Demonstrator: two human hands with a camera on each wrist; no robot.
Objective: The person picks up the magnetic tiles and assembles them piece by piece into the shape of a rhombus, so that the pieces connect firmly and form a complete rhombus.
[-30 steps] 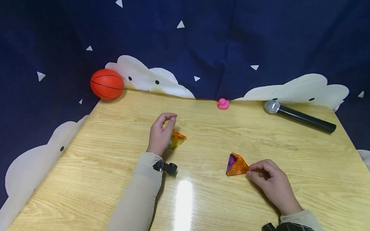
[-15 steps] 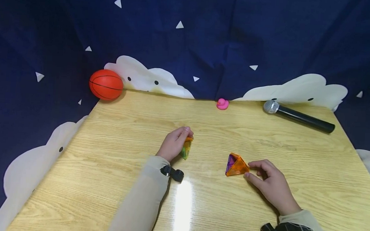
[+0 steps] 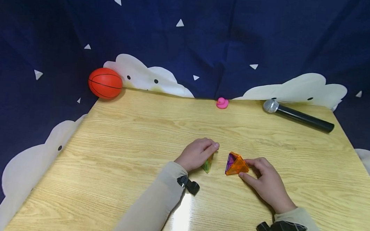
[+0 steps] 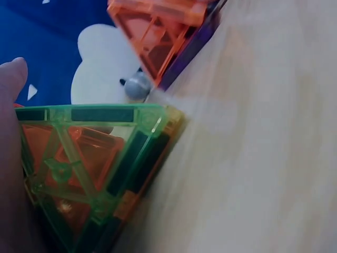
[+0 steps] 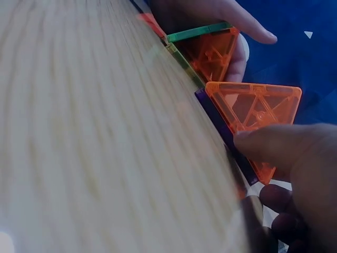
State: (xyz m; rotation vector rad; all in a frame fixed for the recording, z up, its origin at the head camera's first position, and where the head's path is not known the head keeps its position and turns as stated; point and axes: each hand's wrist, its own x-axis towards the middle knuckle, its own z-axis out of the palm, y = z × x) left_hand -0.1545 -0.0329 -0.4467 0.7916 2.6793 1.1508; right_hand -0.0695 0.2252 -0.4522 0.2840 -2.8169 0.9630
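Observation:
My left hand (image 3: 197, 153) grips a translucent magnetic-tile pyramid of green, yellow and orange triangles (image 3: 206, 167), partly hidden beneath the fingers. In the left wrist view, the green face of this green pyramid (image 4: 59, 171) fills the lower left. Just to its right on the table stands a second pyramid, orange with a purple tile (image 3: 237, 166). My right hand (image 3: 265, 182) pinches it from the right; in the right wrist view the thumb (image 5: 268, 139) lies on an orange face. A small gap separates the two pyramids in the head view.
The wooden table (image 3: 124, 133) carries a red toy basketball (image 3: 105, 83) at the back left corner. A pink rubber duck (image 3: 222, 103) sits at the back edge, and a black microphone (image 3: 301, 117) lies back right. A dark blue curtain (image 3: 176, 45) hangs behind.
My left hand has moved right and nearer with the green pyramid, closing in on the orange one. My right thumb and fingers have shifted slightly left, further onto the orange pyramid, which has stayed put.

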